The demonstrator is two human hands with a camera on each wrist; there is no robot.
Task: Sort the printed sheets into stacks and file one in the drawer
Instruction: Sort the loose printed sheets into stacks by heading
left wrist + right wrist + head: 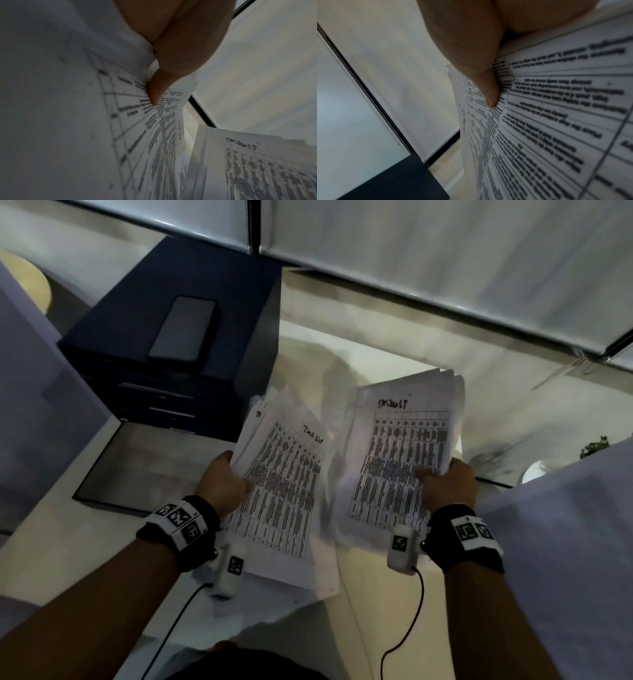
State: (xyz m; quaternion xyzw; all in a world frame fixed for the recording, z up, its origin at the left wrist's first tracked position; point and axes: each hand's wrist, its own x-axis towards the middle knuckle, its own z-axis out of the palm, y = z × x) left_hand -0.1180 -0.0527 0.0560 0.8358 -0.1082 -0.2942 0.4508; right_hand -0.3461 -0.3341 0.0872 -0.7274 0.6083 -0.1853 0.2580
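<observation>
— Hands?
— Left hand gripped one stack; right hand gripped the other stack, side by side above the desk.
— Drawer?
— Open, lying left of both, nearest the left hand.

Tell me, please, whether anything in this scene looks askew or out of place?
Both paper stacks look untidy: sheets in the left stack and right stack are fanned, with edges misaligned. A phone lies on the drawer cabinet.
</observation>
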